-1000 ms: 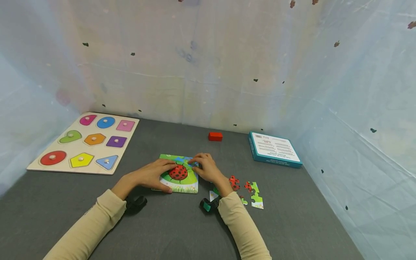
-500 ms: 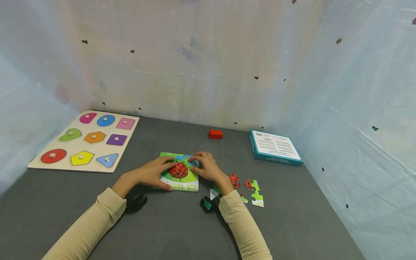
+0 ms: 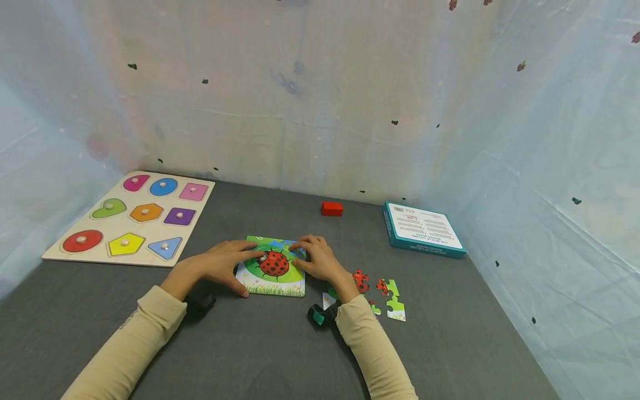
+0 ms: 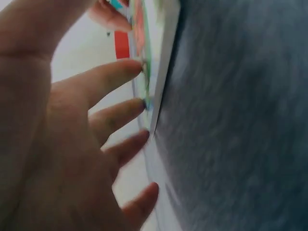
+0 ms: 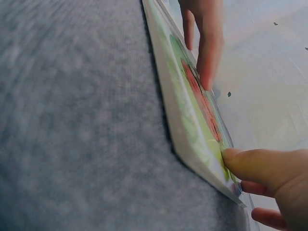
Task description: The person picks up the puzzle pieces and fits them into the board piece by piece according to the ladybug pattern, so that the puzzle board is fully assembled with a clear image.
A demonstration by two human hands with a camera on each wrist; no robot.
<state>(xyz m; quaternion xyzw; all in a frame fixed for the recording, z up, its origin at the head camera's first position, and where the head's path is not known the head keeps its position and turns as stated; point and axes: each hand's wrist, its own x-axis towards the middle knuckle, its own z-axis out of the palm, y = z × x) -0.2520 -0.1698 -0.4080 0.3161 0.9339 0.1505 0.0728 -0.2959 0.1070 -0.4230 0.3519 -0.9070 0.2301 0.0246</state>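
A square ladybird picture puzzle (image 3: 280, 289) lies in the middle of the grey table, with a pale raised edge visible in both wrist views. My left hand (image 3: 216, 264) reaches over its left side, fingers spread, their tips on or close to the picture. The left thumb points down beside the lower left corner. My right hand (image 3: 322, 262) rests at the upper right of the puzzle. In the right wrist view the right thumb (image 5: 250, 163) touches the picture surface; the other right fingers are partly hidden behind the board.
Loose ladybird puzzle pieces (image 3: 396, 308) lie right of the puzzle, some behind the right wrist. A wooden shape board (image 3: 172, 226) with knobbed pieces lies at the left. A red block (image 3: 332, 209) and a teal box (image 3: 425, 230) are at the back. Plastic sheeting (image 3: 300, 111) borders the table.
My left hand has shifted a little to the left, uncovering more of the puzzle's left side and the ladybird's head. The right hand has stayed in place.
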